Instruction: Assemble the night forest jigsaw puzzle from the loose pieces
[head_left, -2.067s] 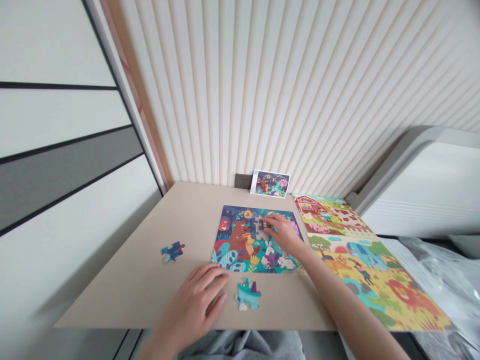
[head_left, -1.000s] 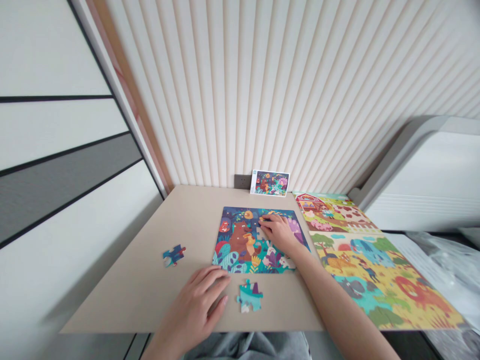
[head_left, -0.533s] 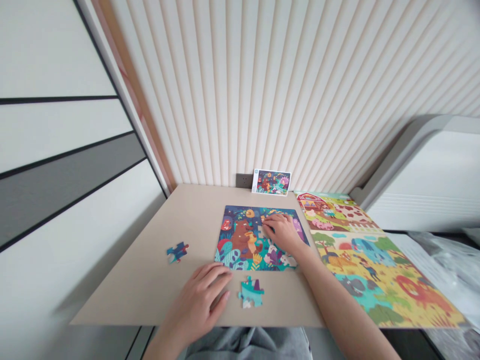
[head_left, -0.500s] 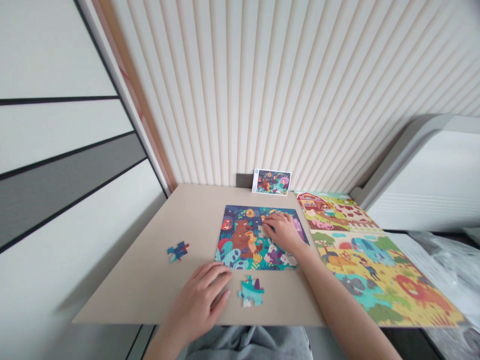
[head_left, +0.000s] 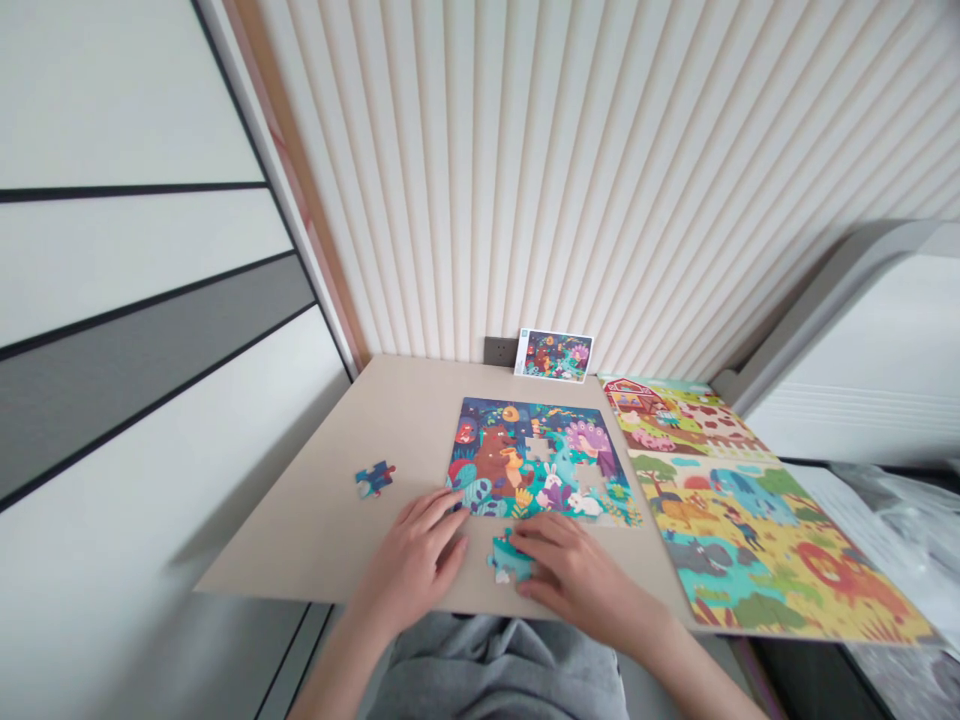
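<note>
A colourful forest-animal jigsaw lies assembled on the beige table, with a pale gap near its middle. My right hand rests at the table's front edge, its fingers curled over a loose teal puzzle piece. My left hand lies flat on the table beside it, fingers spread, its tips touching the jigsaw's lower left corner. Another loose blue piece sits alone further left.
A small reference picture card leans on the ribbed wall by a socket. A large animal-scene puzzle board covers the table's right side. A white unit and clear plastic wrap are at the right.
My right hand has left the middle of the jigsaw and come back to the front edge onto the loose teal piece. The camera has shifted, moving the table rightward in view.
</note>
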